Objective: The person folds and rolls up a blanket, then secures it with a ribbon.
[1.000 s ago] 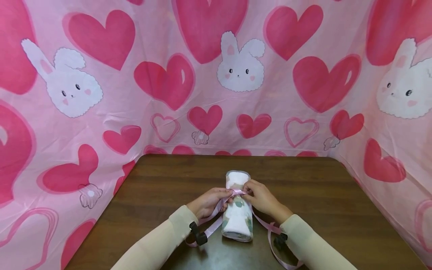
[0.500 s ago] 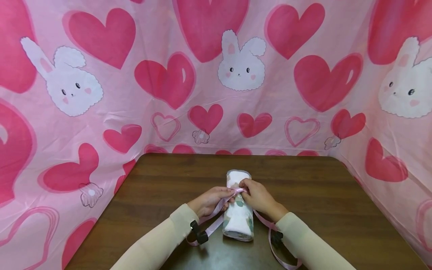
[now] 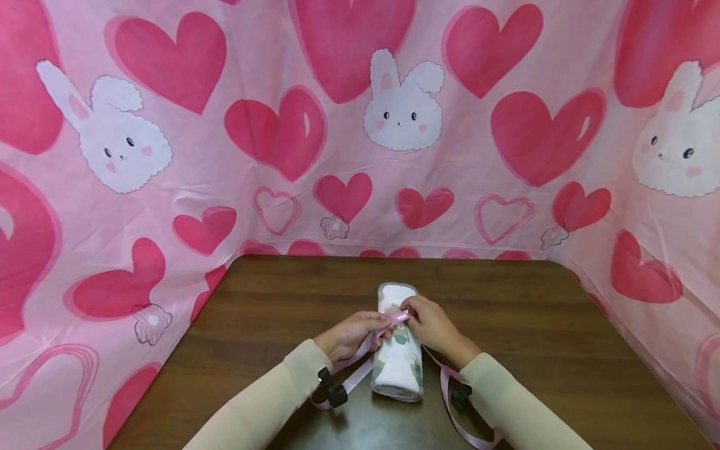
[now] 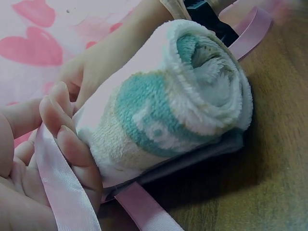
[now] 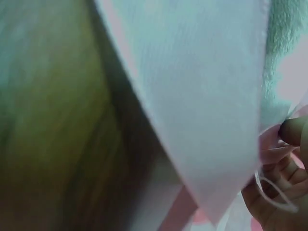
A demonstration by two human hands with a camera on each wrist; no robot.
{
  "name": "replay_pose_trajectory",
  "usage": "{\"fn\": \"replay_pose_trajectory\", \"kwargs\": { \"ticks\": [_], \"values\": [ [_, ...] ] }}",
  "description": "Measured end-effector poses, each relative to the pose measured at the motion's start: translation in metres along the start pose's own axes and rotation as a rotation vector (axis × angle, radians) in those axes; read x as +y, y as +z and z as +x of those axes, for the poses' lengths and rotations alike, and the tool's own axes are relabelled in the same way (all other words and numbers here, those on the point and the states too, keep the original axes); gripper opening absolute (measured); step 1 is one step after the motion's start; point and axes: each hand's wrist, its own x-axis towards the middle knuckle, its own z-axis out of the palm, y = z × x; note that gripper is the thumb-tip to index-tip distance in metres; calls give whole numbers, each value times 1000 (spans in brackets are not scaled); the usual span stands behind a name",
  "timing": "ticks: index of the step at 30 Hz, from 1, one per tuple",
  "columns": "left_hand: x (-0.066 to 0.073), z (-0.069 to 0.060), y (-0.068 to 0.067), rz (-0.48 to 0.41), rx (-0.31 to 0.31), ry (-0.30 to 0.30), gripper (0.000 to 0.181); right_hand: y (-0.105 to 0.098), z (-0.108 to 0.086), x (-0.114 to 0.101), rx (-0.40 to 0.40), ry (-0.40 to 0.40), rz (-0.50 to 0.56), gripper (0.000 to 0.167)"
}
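Note:
A rolled plush towel (image 3: 396, 369), white with green and beige patches, lies lengthwise on the table. Around its middle passes a pink satin ribbon (image 3: 400, 317), its tails trailing to both sides. From the left, my left hand (image 3: 349, 334) pinches the ribbon between thumb and fingers over the towel. On the other side, my right hand (image 3: 440, 329) pinches the ribbon at the towel's top. In the left wrist view, one ribbon tail (image 4: 67, 187) runs across the left fingers, beside the towel's spiral end (image 4: 211, 86). Close ribbon (image 5: 202, 96) fills much of the right wrist view.
The brown wooden table (image 3: 292, 287) extends around the towel. A pink cloth backdrop (image 3: 349, 150) with hearts and rabbits stands behind and at both sides. Black wrist devices (image 3: 337, 395) sit near both cuffs, close to the ribbon tails. A dark grey layer (image 4: 192, 156) shows under the towel.
Both hands stay at the ribbon over the towel. My right fingers have shifted slightly, and the right-hand ribbon tail has moved a little left.

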Motion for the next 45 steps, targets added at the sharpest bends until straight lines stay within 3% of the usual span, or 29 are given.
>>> {"fn": "replay_pose_trajectory", "kwargs": {
  "ticks": [8,12,17,26,31,36,45],
  "values": [
    [-3,2,0,50,4,19,15,4,2,-7,-9,102,-54,24],
    [-3,1,0,49,4,12,16,3,2,-8,42,122,-32,30],
    [-1,1,0,47,6,-3,15,1,1,-7,98,99,2,31],
    [-2,1,0,27,15,-5,14,0,1,-1,94,22,58,20],
    [-3,2,-3,26,14,7,13,-5,-1,1,30,-2,173,17],
    [-7,3,-12,46,43,15,11,-10,-4,4,-44,26,335,23],
    [-7,3,-20,155,77,-8,15,-2,0,3,139,102,288,19]
  ]
}}
